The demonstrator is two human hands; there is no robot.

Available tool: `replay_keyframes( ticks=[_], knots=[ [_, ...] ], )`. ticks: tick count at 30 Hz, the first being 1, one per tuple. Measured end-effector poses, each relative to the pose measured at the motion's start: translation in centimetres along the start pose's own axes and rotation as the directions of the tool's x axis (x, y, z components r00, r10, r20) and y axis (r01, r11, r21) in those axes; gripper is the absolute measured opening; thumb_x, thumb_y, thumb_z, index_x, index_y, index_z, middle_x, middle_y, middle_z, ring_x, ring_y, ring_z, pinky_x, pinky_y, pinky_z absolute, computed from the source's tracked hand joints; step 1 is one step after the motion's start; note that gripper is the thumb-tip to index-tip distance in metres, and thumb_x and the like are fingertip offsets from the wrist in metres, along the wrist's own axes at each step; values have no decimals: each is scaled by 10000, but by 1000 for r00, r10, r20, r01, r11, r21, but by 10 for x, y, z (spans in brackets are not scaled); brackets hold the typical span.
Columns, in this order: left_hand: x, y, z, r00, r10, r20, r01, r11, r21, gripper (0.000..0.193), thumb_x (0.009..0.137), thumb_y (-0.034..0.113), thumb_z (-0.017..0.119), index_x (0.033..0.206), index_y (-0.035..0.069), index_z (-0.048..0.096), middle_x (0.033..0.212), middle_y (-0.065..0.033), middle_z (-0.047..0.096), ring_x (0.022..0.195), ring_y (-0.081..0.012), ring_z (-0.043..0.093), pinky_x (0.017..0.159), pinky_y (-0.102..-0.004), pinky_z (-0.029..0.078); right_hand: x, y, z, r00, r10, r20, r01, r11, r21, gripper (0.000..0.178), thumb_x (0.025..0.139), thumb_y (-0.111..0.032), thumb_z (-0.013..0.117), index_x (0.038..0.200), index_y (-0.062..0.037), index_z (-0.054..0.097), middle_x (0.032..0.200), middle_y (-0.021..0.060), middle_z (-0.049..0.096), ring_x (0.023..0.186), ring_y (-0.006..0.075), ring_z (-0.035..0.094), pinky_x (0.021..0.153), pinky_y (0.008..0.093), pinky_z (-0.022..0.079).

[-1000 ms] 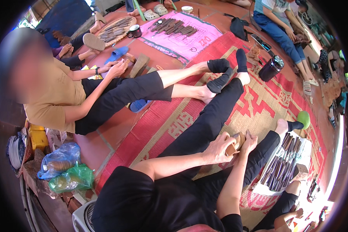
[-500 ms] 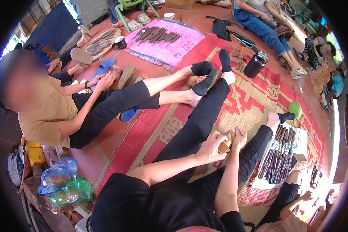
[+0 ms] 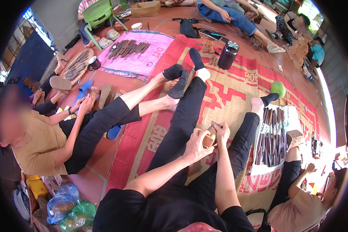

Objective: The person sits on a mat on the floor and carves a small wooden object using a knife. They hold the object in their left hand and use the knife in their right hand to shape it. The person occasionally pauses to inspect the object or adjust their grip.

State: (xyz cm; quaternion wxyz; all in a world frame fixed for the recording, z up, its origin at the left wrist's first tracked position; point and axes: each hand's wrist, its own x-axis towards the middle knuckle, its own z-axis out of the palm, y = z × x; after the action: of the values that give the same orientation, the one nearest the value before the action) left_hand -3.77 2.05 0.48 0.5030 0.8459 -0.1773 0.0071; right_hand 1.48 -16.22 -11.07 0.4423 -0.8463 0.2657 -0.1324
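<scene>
Between my outstretched legs, my left hand [image 3: 197,147] is closed around a small light-brown wooden block [image 3: 208,141]. My right hand [image 3: 222,132] is pressed against the block's far right side, fingers closed. A thin brownish piece shows at its fingertips, too small to make out as a tool or part of the wood. Both hands are held above the woven mat [image 3: 220,96], almost touching each other. To the right of my right leg, several dark-handled carving tools [image 3: 272,135] lie in rows on a pale sheet [image 3: 294,114].
A dark flask [image 3: 228,55] stands ahead on the mat, near a phone [image 3: 210,34]. A green round thing [image 3: 278,89] is by my right foot. A seated co-worker [image 3: 38,135] stretches their legs toward mine. Further tools lie on a pink cloth [image 3: 143,63].
The whole view has shifted, so the surroundings sit further left and the co-worker at lower right shows more. Both hands stay on the wooden block, with the fingers slightly moved.
</scene>
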Motion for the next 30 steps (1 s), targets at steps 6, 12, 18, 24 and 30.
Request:
replay_keyframes(
  ticks=[6,12,18,24,30],
  knots=[
    [-10,-11,-9,998,68,7,-68,998,6,587,705,182,822,1206,68,537,1120,-160,500,1019,-353,605,852,-429,543,11,12,-10,992,116,-40,-104,969,224,250,821,-206,774,829,-2,629,750,93,691,698,195,631,686,375,497],
    [-5,-2,0,999,36,32,-35,999,-39,601,708,212,826,1215,75,535,1132,-163,497,1040,-362,595,865,-445,535,-16,13,-7,999,-6,42,-10,924,382,190,832,-118,732,839,12,594,793,78,672,767,192,616,720,371,495],
    [-1,-1,4,1000,10,10,-10,1000,-10,594,710,205,818,1217,84,534,1133,-164,495,1061,-358,592,876,-449,533,9,3,3,998,25,-53,-33,986,-162,265,812,-242,772,845,-36,609,780,177,670,746,342,652,736,456,503],
    [-16,-9,-10,1000,-9,-27,8,999,-52,565,713,173,825,1193,83,541,1130,-151,494,1030,-348,600,866,-434,540,12,13,-3,1000,2,-28,6,960,282,140,817,-110,724,796,-21,618,722,54,600,713,155,551,691,333,469],
    [-11,-8,6,1000,-21,19,23,996,-91,572,709,213,817,1197,110,538,1146,-152,493,1122,-378,554,877,-467,526,5,23,2,994,-14,110,-18,959,281,242,830,-163,773,753,-23,592,745,76,623,708,173,562,685,352,490]
  ],
)
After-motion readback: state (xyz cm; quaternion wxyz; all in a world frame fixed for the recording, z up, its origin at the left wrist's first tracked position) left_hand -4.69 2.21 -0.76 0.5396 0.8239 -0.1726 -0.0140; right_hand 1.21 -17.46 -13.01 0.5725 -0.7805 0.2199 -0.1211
